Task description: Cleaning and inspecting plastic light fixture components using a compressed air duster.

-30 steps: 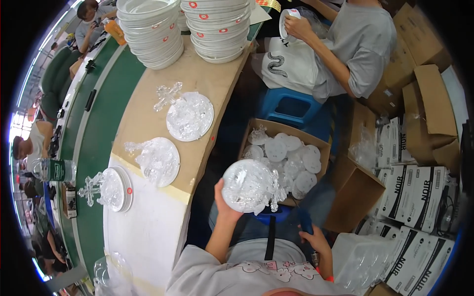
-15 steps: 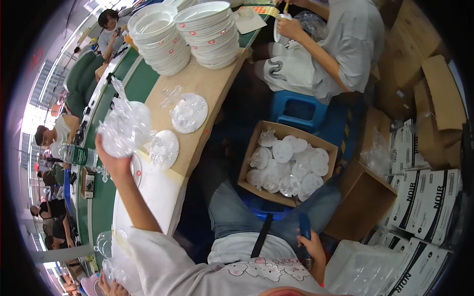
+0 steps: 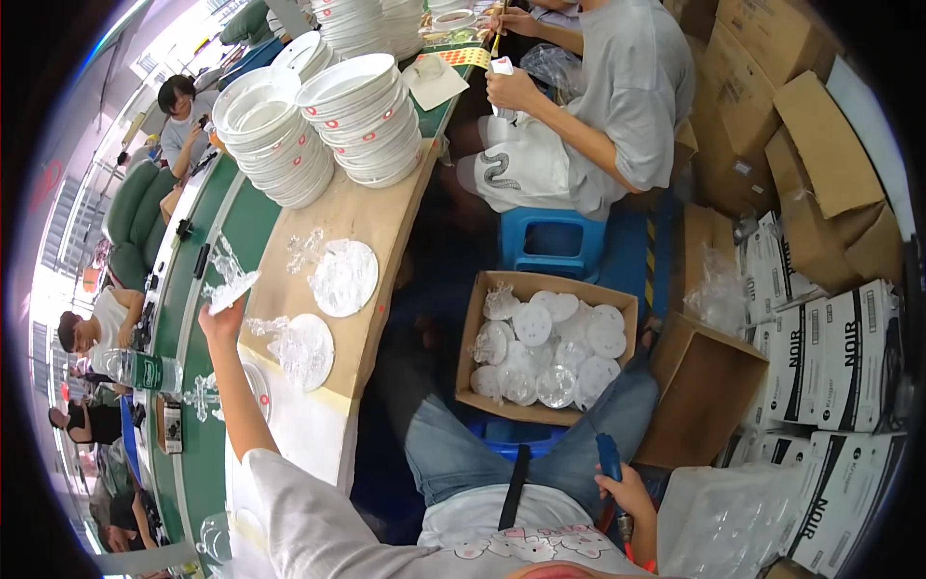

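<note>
My left hand (image 3: 223,320) grips a white disc (image 3: 231,291) by its edge over the far side of the workbench. Clear plastic pieces (image 3: 225,259) stick up from that disc. In my right hand (image 3: 632,494), beside my thigh, is a blue handheld tool (image 3: 608,456) with a hose or cable at its lower end; its exact kind cannot be made out. Two more white discs with clear plastic parts lie on the brown board, one farther (image 3: 349,280) and one nearer (image 3: 313,355). Next to my left forearm sits a white ring-shaped part (image 3: 257,388), partly covered by the arm.
An open cardboard box (image 3: 465,381) full of similar discs stands before my knees. Stacked white rings (image 3: 362,121) crowd the bench's far end. A co-worker (image 3: 617,106) sits ahead near a blue stool (image 3: 552,241). Cartons (image 3: 839,367) line the right; a plastic bottle (image 3: 145,371) stands left.
The disc in my left hand has tilted nearly edge-on and no longer covers the board. My right hand still has the blue tool. The whole view has shifted.
</note>
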The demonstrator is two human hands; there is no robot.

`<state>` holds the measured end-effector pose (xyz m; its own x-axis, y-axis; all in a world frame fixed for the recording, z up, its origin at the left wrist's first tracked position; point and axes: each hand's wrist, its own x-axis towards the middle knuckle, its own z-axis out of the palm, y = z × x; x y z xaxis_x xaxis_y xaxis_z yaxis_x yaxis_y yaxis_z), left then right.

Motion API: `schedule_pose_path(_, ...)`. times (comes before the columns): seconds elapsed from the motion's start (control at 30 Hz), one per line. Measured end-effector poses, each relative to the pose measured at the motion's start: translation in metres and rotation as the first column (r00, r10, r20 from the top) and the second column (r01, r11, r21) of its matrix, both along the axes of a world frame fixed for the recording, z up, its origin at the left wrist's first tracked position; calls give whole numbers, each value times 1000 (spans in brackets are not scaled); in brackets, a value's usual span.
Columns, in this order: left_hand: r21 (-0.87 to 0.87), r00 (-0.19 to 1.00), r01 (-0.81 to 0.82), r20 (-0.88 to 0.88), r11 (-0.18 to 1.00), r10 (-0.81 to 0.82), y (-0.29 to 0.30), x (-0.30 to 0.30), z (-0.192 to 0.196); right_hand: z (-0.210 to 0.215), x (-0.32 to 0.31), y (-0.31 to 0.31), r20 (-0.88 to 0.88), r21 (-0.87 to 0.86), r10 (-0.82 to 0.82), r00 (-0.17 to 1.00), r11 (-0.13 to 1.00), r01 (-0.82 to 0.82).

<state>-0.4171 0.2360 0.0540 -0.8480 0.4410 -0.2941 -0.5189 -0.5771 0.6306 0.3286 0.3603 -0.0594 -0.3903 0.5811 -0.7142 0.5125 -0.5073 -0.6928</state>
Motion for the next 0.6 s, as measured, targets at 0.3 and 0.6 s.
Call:
schedule_pose_path(0.3,-357,986,-39,-164,933,-21,-25,-46,-49,53,-131,98,28,580,415,909,734,-353)
schedule_pose_path(0.6,-131,992,72,-89,989,-84,-20,-10,-84,92,-208,153,279,696,459,844,509,-507)
